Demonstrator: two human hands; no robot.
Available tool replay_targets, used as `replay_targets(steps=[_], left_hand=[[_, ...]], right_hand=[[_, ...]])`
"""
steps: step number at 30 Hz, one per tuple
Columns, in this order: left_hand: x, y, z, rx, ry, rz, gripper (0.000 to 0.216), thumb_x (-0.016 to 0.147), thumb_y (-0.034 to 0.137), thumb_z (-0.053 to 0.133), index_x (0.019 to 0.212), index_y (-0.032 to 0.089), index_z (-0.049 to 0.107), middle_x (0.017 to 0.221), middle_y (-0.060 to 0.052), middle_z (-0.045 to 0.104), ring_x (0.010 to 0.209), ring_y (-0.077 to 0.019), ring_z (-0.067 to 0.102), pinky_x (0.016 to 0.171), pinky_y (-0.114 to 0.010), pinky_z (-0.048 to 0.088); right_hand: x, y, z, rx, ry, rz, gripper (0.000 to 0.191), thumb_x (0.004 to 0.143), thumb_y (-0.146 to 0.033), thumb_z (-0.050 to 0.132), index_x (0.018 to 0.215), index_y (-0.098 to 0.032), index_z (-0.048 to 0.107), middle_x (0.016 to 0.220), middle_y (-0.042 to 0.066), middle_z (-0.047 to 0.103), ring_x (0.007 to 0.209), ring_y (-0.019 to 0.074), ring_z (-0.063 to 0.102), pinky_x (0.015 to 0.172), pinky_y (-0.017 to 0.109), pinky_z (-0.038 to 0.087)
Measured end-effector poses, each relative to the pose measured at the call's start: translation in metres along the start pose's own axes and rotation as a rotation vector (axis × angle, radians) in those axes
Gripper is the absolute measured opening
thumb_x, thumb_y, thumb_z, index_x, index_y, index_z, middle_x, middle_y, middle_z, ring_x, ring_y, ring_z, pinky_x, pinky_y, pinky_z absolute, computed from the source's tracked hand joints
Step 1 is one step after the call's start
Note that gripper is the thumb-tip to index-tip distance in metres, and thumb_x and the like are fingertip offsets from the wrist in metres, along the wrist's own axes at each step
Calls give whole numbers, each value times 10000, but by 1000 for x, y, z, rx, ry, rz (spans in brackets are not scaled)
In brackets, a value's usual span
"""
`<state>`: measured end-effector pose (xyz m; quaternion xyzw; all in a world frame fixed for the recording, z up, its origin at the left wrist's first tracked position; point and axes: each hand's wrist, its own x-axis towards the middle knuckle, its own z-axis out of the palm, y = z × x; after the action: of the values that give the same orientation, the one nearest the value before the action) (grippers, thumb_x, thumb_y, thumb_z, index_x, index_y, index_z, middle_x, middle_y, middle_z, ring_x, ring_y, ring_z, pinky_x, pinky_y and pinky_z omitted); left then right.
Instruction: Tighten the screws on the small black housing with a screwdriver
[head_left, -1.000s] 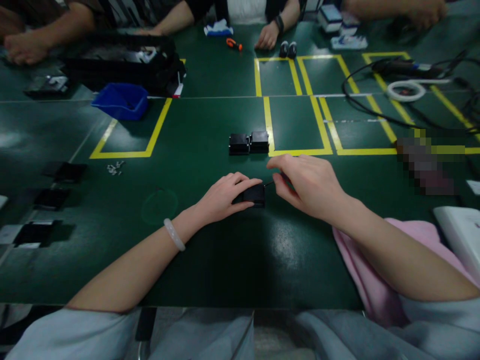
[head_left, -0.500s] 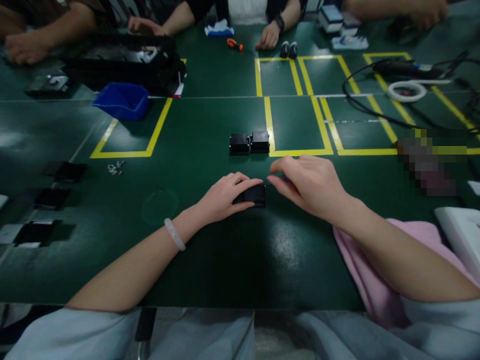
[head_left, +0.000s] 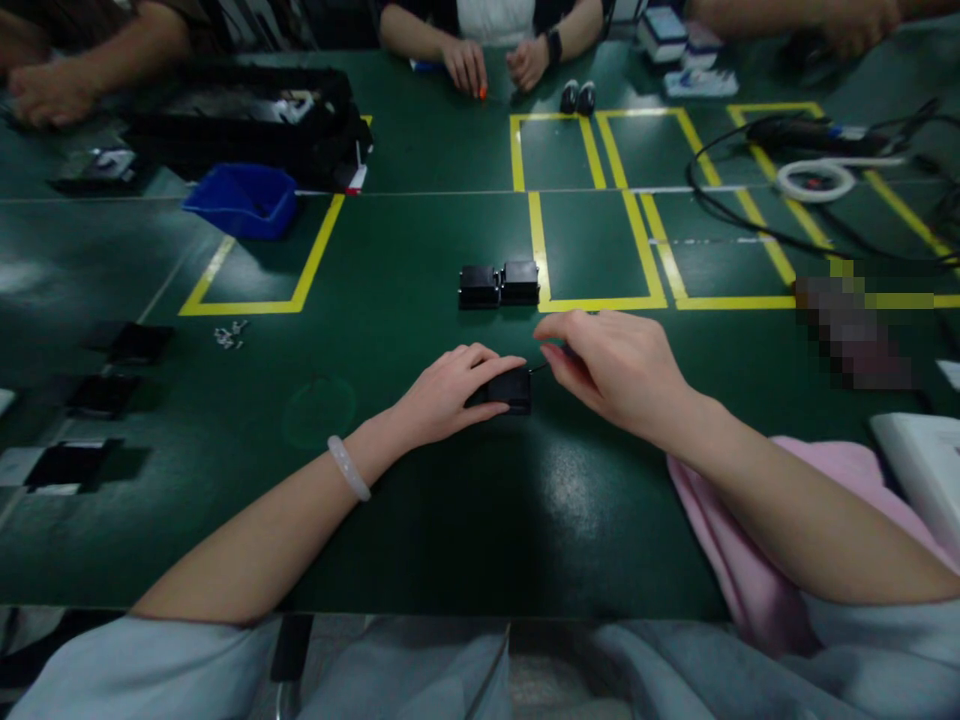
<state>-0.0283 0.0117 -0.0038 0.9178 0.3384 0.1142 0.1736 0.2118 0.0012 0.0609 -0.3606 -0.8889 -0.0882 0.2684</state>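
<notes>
My left hand (head_left: pixel 457 392) is closed around a small black box (head_left: pixel 511 392) on the green table, thumb on the near side and fingers over the top. A screwdriver (head_left: pixel 538 369) reaches the box's right side with its thin dark shaft; its handle is mostly hidden inside my right hand (head_left: pixel 611 368), which is curled around it. Beyond my hands stand two similar black boxes (head_left: pixel 478 287), side by side. A small pile of silver screws (head_left: pixel 229 335) lies to the left.
A blue bin (head_left: pixel 246 202) sits at the far left beside a long black housing (head_left: pixel 247 125). Flat black parts (head_left: pixel 101 397) lie at the left. Pink cloth (head_left: pixel 709 515) is under my right forearm. Cables (head_left: pixel 697 200) coil at the right. Across the table are co-workers' hands (head_left: pixel 529 65).
The fingers of my right hand have shifted slightly around the screwdriver; my left hand stays put. Across the table, a co-worker's hands have come together, one now at the orange-handled tool.
</notes>
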Motion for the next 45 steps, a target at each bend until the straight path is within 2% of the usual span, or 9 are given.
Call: replay_targets(steps=[3,8,13,19,25,30,36,41,45], left_hand=[[0,0,-1,4,0,-1,533,962,388,561,1445,230,401,1237,-108,546,1085,-254,518,912,-394,443],[0,0,-1,-3,-1,-2,530,961,381,562,1443,233,400,1242,-109,544,1088,-254,517,920,-395,444],[0,0,-1,-12,1,0,527,963,382,555,1445,234,400,1237,-111,547,1093,-257,520,921,-399,441],[0,0,-1,-2,-5,-2,536,962,377,562,1451,239,393,1250,-106,540,1094,-254,518,922,-395,444],[0,0,-1,-6,6,2,525,960,377,562,1441,239,404,1238,-109,543,1098,-257,522,928,-399,445],[0,0,-1,-9,0,1,536,962,379,560,1453,247,391,1251,-110,546,1102,-258,521,933,-404,443],[0,1,-1,-9,-1,-2,527,957,368,570,1437,222,412,1237,-111,547,1086,-254,522,922,-394,447],[0,0,-1,-9,3,-1,532,961,375,563,1449,241,397,1243,-107,548,1094,-255,523,929,-398,443],[-1,0,-1,-8,-2,-3,528,960,378,565,1442,234,405,1244,-108,545,1093,-254,521,919,-392,444]], right_hand=[[-1,0,0,29,-12,1,170,950,-213,441,1029,-168,585,845,29,720,725,139,653,664,260,406],[0,-1,-3,-10,-39,-5,234,970,-312,449,851,-175,596,687,11,687,587,133,603,610,270,392],[0,-1,-1,12,-13,8,176,943,-209,440,1025,-170,591,835,26,720,700,137,646,652,265,405],[1,-1,-3,-26,-35,9,215,965,-301,446,870,-177,593,656,-2,658,573,133,581,599,266,378],[1,-1,-2,21,-26,30,172,942,-220,447,1033,-169,583,768,6,694,658,136,630,633,260,392],[1,-1,-3,-15,-39,26,202,965,-300,446,880,-185,590,679,0,670,591,131,586,615,265,379],[1,-1,-2,9,-15,28,162,944,-218,456,1026,-165,584,772,10,697,668,140,636,635,262,401],[1,-2,-2,-29,-17,3,189,966,-283,455,886,-177,589,686,4,680,588,143,610,603,271,400],[2,-2,-1,9,4,20,177,939,-192,447,1066,-162,568,726,-4,687,649,151,651,623,264,420]])
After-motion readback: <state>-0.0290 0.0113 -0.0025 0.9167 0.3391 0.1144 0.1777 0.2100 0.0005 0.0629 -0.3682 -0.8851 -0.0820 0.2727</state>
